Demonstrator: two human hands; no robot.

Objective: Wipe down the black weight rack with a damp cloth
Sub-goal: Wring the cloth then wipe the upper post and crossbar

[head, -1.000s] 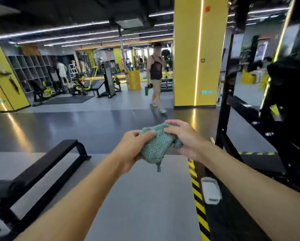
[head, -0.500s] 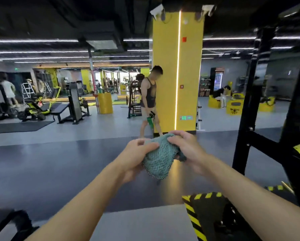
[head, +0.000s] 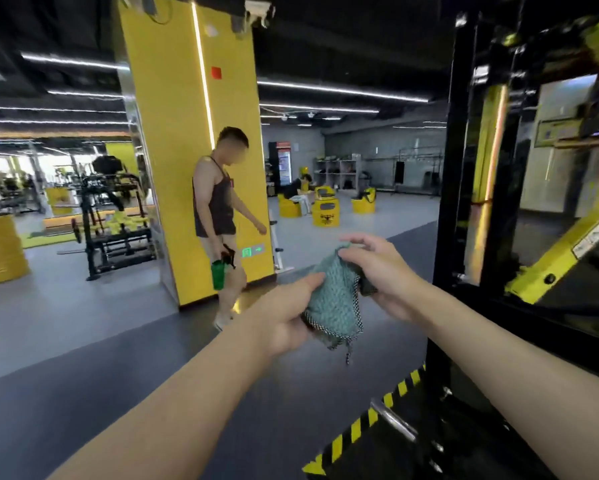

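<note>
- The cloth [head: 336, 299], a teal knitted one with a speckled edge, is held in mid-air at chest height between both hands, just left of the rack and not touching it.
- It is bunched and partly folded. Its long axis runs roughly top to bottom, and a loose corner with a dangling strand points down at the floor [head: 83, 341].
- The left hand [head: 284, 317] pinches the lower left side, with the thumb lying on the front face. The right hand [head: 377, 275] has its fingers curled over the top right edge, pinching it.
- The black weight rack [head: 445, 237] stands just right of the hands, with its nearest post upright and its long axis vertical. No wiping contact has been made, so I judge the task barely begun.
- Risks:
  - The dangling strand could snag on the rack's fittings.
  - A bunched cloth would wipe with only a small patch, leaving streaks.
  - The striped base edge [head: 364, 420] lies underfoot and could trip a step toward the post.
- A person [head: 218, 209] carrying a green bottle [head: 217, 270] walks by the yellow pillar [head: 187, 168], well apart from the hands.
</note>
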